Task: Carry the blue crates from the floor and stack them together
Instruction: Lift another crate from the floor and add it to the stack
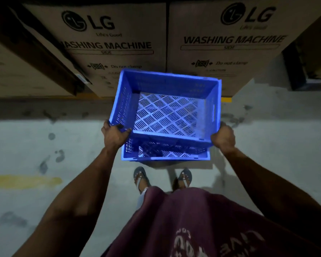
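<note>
While both hands, the left hand (115, 135) and right hand (223, 139), grip the near corners of the upper perforated blue plastic crate (167, 106) at mid-frame, it should be lowered level and squared over the lower blue crate (165, 153) on the grey concrete floor (44, 138) so the rims seat.

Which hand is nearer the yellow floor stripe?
Left. The left hand grips the upper crate above the yellow stripe; the right hand holds the crate's opposite corner, farther away.
</note>
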